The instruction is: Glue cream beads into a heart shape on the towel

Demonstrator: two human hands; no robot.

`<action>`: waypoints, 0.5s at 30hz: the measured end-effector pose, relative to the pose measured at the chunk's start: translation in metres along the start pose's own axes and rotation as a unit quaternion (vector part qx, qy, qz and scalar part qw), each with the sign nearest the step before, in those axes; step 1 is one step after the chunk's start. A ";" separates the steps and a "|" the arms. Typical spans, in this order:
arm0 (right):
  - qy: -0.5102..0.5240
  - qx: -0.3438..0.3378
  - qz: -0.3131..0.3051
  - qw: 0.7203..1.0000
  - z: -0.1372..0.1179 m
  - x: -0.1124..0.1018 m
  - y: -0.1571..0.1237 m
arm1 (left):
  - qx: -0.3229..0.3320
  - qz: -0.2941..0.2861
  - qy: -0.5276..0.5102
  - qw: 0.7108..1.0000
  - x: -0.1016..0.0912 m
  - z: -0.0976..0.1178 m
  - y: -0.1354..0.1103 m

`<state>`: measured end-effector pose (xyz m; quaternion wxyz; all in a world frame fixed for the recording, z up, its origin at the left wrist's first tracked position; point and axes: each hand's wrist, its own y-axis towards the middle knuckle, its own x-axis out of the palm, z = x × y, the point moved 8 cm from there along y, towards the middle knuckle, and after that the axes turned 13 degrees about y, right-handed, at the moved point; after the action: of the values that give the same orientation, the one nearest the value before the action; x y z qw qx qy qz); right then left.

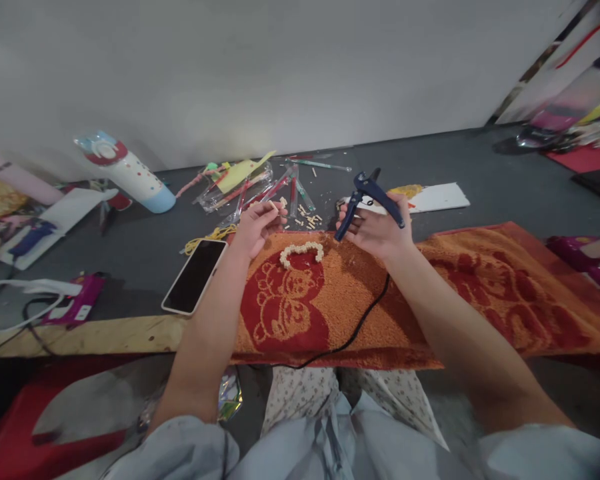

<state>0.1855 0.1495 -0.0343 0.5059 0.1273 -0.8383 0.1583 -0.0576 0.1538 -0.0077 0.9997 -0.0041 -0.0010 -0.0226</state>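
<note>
My left hand point(261, 227) is closed, pinching a small cream-coloured stick point(274, 208) at its fingertips. A small bumpy cream piece point(283, 202) shows by those fingers; whether it joins the stick I cannot tell. In my right hand point(380, 230), palm turned up, rests a dark blue plier-like hand tool point(367, 193) with its two handles spread, the fingers around it. On the orange and red towel point(355, 293) between my forearms lies a curved, beaded-looking cream strip point(301, 249). Just beyond the towel several short cream pieces point(310, 219) are scattered on the dark tabletop.
A phone point(195, 277) lies left of my left forearm, near yellow cord point(211, 239). Clear plastic packets point(250, 187) and a spotted bottle point(130, 173) stand or lie farther back. A white card point(440, 198) sits behind my right hand. Black cable point(360, 323) crosses the towel.
</note>
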 end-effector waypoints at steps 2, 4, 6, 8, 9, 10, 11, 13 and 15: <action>0.003 0.003 0.006 1.000 0.001 0.000 -0.001 | 0.011 0.000 0.002 1.000 0.001 0.002 0.000; 0.001 0.007 0.006 1.000 0.002 0.000 0.000 | 0.018 0.001 0.007 1.000 0.002 0.002 0.000; -0.007 0.009 0.000 1.000 0.002 0.000 0.000 | 0.018 0.004 0.009 1.000 0.002 0.002 0.000; -0.016 0.009 -0.005 1.000 0.003 0.000 0.001 | 0.016 0.006 0.009 1.000 0.002 0.002 0.000; -0.020 0.009 -0.006 1.000 0.003 0.000 0.001 | 0.014 0.006 0.009 1.000 0.002 0.001 0.000; -0.023 0.010 -0.005 1.000 0.003 0.000 0.001 | 0.012 0.007 0.008 1.000 0.002 0.001 0.000; -0.025 0.010 -0.005 1.000 0.004 0.000 0.001 | 0.010 0.007 0.008 1.000 0.002 0.000 0.001; -0.024 0.013 -0.003 1.000 0.005 0.001 0.000 | 0.005 0.011 0.011 1.000 0.002 -0.001 0.001; -0.022 0.016 -0.003 1.000 0.006 0.002 -0.001 | 0.001 0.017 0.021 1.000 0.001 -0.003 0.002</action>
<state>0.1801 0.1464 -0.0345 0.4855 0.1416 -0.8463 0.1671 -0.0569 0.1555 -0.0105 0.9998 -0.0023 0.0200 -0.0060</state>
